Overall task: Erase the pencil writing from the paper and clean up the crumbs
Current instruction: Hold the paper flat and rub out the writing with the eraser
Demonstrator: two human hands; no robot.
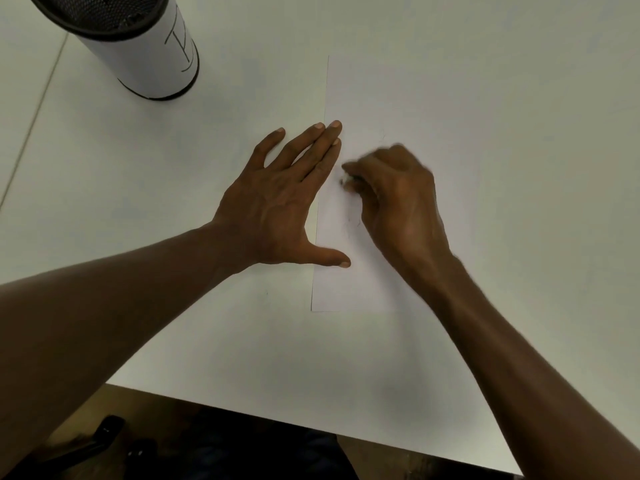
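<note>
White table (485,81) with a thin seam at its left, soft even light, brown floor (90,403) below its near edge, dark shapes underneath too dim to identify

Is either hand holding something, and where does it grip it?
The right hand pinches a small blurred thing, likely an eraser, its grip spot hidden. The left hand lies flat, holding nothing.
</note>
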